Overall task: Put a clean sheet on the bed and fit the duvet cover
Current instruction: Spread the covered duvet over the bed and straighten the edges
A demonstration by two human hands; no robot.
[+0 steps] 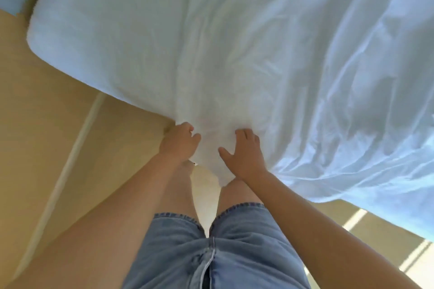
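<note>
Sheet (211, 54) spread, rumpled at right; left hand (179, 142) grips lower-centre edge, right hand (244, 155) flat, pressing. Duvet cover unseen.

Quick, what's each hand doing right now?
Left hand: fingers curled, gripping the white sheet.
Right hand: open, fingers spread, pressing on the sheet.

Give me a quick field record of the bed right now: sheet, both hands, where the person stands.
sheet: white, spread over the bed; smoother at left, wrinkled at right, drooping over the near edge
left hand: fingers curled on the sheet at the near corner
right hand: fingers spread, resting on the sheet beside the left hand
person: stands at that corner, in denim shorts
floor: tan
</note>
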